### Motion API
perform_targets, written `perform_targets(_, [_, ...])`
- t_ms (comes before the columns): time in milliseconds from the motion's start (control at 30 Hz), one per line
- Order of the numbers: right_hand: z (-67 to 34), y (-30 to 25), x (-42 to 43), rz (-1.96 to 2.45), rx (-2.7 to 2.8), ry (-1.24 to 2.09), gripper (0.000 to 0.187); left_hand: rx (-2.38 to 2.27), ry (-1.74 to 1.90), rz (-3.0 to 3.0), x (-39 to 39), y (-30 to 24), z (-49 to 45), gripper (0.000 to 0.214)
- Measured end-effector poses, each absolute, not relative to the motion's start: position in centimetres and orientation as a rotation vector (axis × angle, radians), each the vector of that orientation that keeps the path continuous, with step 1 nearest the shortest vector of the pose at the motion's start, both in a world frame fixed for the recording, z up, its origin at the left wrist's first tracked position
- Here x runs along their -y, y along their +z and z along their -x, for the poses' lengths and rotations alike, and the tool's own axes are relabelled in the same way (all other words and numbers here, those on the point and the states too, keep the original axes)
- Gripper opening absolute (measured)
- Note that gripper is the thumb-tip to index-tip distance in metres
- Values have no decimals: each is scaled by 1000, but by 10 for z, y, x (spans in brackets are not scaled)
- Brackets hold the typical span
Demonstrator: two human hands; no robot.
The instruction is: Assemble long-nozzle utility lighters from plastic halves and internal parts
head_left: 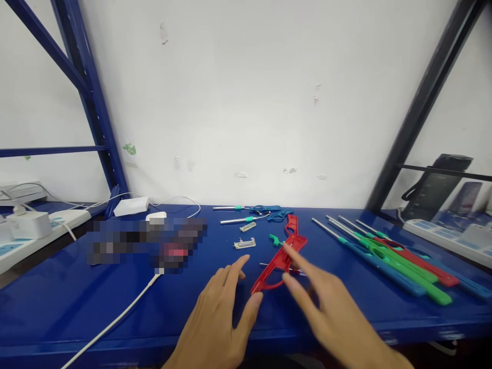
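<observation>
A red lighter casing half (273,262), with a loop at its side, lies slantwise in front of me, its hollow inner side facing up. My right hand (326,297) has its index finger and thumb on the casing's right edge. Fingers apart, my left hand (221,302) reaches in from the other side, its thumb tip at the casing's lower end. Partly hidden behind the casing is a thin metal rod (263,265). Just beyond lie a small green trigger (275,239) and another red casing piece (291,224).
Two small pale metal-framed parts (245,244) and blue lighter pieces with metal tubes (242,221) lie farther back. Several long lighters (400,261) in blue, green and red rest at right. At left are a blurred dark object (180,246), a white cable (115,315) and a power strip (73,220).
</observation>
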State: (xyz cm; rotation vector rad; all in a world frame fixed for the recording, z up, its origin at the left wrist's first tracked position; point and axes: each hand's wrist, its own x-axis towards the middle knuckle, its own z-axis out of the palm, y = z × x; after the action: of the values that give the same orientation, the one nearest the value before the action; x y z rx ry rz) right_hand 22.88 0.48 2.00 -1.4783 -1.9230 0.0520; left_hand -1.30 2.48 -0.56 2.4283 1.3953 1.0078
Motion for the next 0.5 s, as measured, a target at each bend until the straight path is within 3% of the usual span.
perform_targets(167, [-200, -2, 14, 1509, 1999, 108, 58, -1255, 1011, -2493, -30, -2, 8, 25])
perform_targets(500, [-211, 13, 7, 1318, 1882, 50, 27, -1300, 889, -2394, -36, -5, 7, 33])
